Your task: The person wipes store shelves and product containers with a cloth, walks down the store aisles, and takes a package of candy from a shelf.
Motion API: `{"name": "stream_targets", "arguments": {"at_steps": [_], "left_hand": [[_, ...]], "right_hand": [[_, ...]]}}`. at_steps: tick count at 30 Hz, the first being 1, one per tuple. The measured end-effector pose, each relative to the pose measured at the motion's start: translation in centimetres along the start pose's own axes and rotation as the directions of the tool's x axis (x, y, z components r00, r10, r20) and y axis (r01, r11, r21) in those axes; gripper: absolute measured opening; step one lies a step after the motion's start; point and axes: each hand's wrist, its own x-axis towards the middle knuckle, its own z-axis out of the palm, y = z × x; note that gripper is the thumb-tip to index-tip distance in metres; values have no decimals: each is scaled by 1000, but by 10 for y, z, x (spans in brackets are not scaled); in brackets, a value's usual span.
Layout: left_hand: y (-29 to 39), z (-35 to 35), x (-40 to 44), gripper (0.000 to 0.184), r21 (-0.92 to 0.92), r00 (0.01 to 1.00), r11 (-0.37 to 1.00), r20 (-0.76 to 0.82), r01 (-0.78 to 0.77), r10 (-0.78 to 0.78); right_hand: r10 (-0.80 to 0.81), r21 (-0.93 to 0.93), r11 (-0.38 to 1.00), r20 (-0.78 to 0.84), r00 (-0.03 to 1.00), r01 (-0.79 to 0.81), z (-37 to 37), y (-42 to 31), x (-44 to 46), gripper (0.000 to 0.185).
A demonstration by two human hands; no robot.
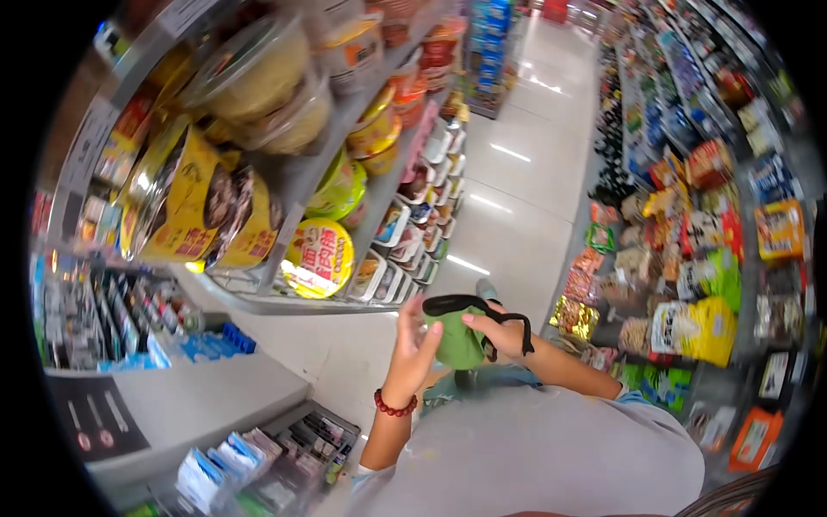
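In front of my body I hold a small green cloth item (459, 339) with a dark opening or trim along its top and a black strap hanging off its right side; it looks like a pouch, though its exact kind is unclear. My left hand (412, 351), with a red beaded bracelet at the wrist, grips the left edge, thumb on the near face. On the right edge, my right hand (506, 334) pinches the cloth beside the black strap, thumb on top. The fingers behind the cloth are partly hidden.
Close on my left, a shelf (258, 303) carries instant noodle bowls (320, 258) and snack tubs. A grey counter (198, 409) stands below it. Bagged snacks (693, 332) fill the display on my right. The tiled aisle floor (508, 207) runs ahead between the shelves.
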Motion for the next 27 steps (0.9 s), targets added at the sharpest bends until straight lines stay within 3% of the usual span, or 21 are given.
{"name": "stream_targets", "arguments": {"at_steps": [2, 5, 6, 8, 11, 14, 16, 17, 18, 19, 21, 22, 24, 26, 27], "left_hand": [[-21, -3, -8, 46, -185, 902, 906, 290, 380, -319], [-7, -5, -6, 31, -58, 806, 881, 436, 469, -400], [-6, -7, -1, 31, -44, 798, 883, 451, 467, -399], [-4, -8, 15, 26, 10, 822, 908, 422, 418, -383], [11, 11, 40, 25, 13, 859, 928, 373, 372, -350], [14, 38, 60, 26, 19, 882, 943, 348, 331, -317], [0, 65, 70, 32, 279, 961, 960, 263, 3, -80], [15, 86, 71, 39, 371, 964, 927, 224, 49, -140], [2, 98, 77, 40, 507, 971, 854, 240, -121, -5], [-7, 112, 82, 40, 497, 966, 857, 258, -140, 8], [-3, 150, 92, 38, 476, 939, 871, 340, -123, -53], [-5, 167, 100, 36, 362, 893, 930, 437, -66, -107], [1, 211, 112, 35, 319, 758, 938, 576, 134, -305], [1, 259, 125, 37, 328, 723, 937, 618, 122, -310], [5, 283, 132, 37, 393, 696, 919, 653, 25, -298]], "right_hand": [[-133, -23, 991, 55, 990, 135, -4, 11, -14, 49], [-82, 8, 997, -47, 996, 82, -13, 8, -39, 50], [-33, 42, 998, -98, 995, 37, -17, 9, -44, 50], [-83, -28, 996, -163, 983, 79, -28, 16, -49, 47], [-184, -110, 976, 23, 983, 186, -52, 6, -54, 37], [-187, -25, 982, -7, 982, 187, -73, -7, -60, 35], [-207, -69, 976, 24, 978, 208, -108, 3, -48, 37], [-242, -100, 966, -23, 970, 239, -124, 10, -43, 38], [-280, -132, 954, -70, 957, 269, -135, 3, -41, 39], [-297, -110, 952, -127, 946, 284, -146, -5, -42, 41], [-333, -81, 943, -162, 929, 324, -170, -26, -45, 42], [-344, -58, 939, -198, 918, 340, -184, -32, -44, 42], [-396, -80, 918, -208, 894, 388, -219, -33, -42, 43], [-411, -139, 912, -272, 870, 387, -256, -26, -38, 41], [-385, -80, 921, -335, 860, 381, -262, -44, -51, 37]]}}
